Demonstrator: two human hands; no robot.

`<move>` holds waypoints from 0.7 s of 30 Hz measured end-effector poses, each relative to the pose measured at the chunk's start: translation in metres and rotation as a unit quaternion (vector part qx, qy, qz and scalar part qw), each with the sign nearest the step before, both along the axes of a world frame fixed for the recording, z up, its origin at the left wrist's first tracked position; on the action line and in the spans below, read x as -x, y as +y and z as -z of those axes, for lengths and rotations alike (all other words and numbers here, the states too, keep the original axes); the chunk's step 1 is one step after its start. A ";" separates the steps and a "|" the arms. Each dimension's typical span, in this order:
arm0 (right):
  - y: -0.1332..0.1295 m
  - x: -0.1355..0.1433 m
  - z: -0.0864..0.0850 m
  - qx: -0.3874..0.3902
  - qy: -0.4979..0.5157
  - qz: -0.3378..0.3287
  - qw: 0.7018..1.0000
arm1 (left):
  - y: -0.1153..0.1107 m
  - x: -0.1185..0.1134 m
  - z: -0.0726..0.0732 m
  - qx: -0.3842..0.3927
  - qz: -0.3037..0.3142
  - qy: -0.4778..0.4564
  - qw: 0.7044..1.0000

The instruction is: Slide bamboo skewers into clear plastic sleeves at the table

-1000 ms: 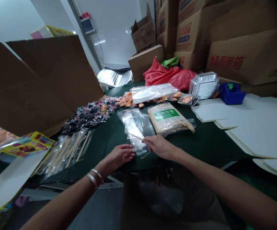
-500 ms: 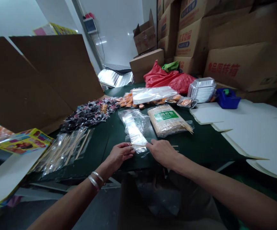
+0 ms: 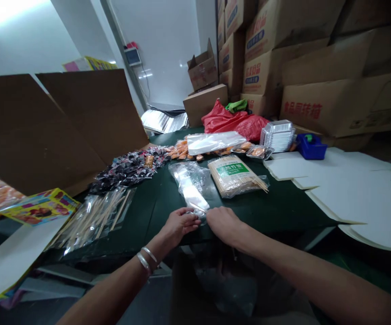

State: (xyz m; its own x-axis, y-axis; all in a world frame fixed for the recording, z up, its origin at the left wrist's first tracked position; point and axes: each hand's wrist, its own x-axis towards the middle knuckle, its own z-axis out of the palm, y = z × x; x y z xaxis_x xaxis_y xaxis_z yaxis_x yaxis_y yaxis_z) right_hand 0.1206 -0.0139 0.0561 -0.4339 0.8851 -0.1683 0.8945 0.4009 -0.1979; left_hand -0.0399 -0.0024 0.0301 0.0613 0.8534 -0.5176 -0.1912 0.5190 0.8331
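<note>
My left hand (image 3: 181, 223), with two silver bangles on the wrist, pinches the near end of a clear plastic bag at the table's front edge. Close beside it, my right hand (image 3: 225, 225) is closed around thin bamboo skewers (image 3: 198, 207), whose tips point left toward the bag's mouth. Most of their length is hidden by the fist. Narrow clear bags (image 3: 194, 195) lie in a stack just beyond both hands. Behind my right hand rests an opened pack of bamboo skewers (image 3: 234, 175) with a green label.
Bagged skewers (image 3: 95, 216) lie at left, near a pile of small dark packets (image 3: 124, 169). Orange packets (image 3: 181, 150), clear plastic trays (image 3: 278, 136) and a blue tape dispenser (image 3: 312, 146) stand farther back. White card sheets (image 3: 351, 194) cover the right; cardboard boxes (image 3: 303, 106) rise behind.
My right hand's skewers have shifted left; their ends no longer stick out on its right side. Both hands are closer together at the bag's end. The view has tilted up slightly.
</note>
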 end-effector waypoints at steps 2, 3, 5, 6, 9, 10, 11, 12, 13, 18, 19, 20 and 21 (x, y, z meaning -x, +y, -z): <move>0.005 0.002 0.000 0.011 0.019 0.012 1.000 | -0.005 -0.003 0.002 0.004 0.011 -0.006 1.000; 0.009 0.003 -0.001 0.016 0.030 0.017 0.999 | -0.007 -0.006 0.003 0.004 0.014 -0.010 1.000; 0.015 0.004 -0.001 0.025 0.054 0.024 0.998 | -0.012 -0.012 0.005 -0.001 0.017 -0.023 1.000; 0.019 0.005 -0.001 0.028 0.066 0.026 0.997 | -0.014 -0.016 0.006 -0.002 0.018 -0.031 0.999; 0.034 0.005 -0.006 0.041 0.093 0.035 0.994 | -0.019 -0.033 0.008 0.003 0.018 -0.058 0.998; 0.039 0.004 -0.009 0.051 0.100 0.037 0.993 | -0.019 -0.039 0.009 0.004 0.019 -0.070 0.997; 0.045 0.003 -0.013 0.068 0.104 0.037 0.992 | -0.019 -0.046 0.010 0.004 0.020 -0.082 0.996; 0.051 0.001 -0.017 0.090 0.109 0.035 0.989 | -0.018 -0.052 0.010 0.003 0.019 -0.095 0.995; 0.055 -0.002 -0.021 0.117 0.115 0.030 0.986 | -0.017 -0.057 0.011 0.001 0.016 -0.108 0.994; 0.057 -0.039 -0.035 0.180 0.203 -0.004 0.962 | -0.009 -0.069 0.004 -0.015 -0.017 -0.175 0.984; 0.052 -0.048 -0.033 0.159 0.248 -0.006 0.956 | -0.007 -0.069 0.002 -0.019 -0.019 -0.188 0.982; 0.045 -0.056 -0.028 0.130 0.305 -0.001 0.943 | -0.005 -0.069 0.000 -0.023 -0.019 -0.199 0.980; 0.037 -0.062 -0.020 0.094 0.372 0.017 0.923 | -0.004 -0.069 -0.001 -0.027 -0.017 -0.209 0.977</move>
State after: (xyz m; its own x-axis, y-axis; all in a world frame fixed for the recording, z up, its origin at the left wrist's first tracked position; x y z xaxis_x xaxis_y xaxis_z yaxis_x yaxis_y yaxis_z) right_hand 0.1823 0.0228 0.0760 -0.4639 0.8858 0.0127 0.4940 0.2706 -0.8263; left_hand 0.0293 -0.0064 0.0310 0.2291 0.8840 -0.4076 -0.5375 0.4640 0.7042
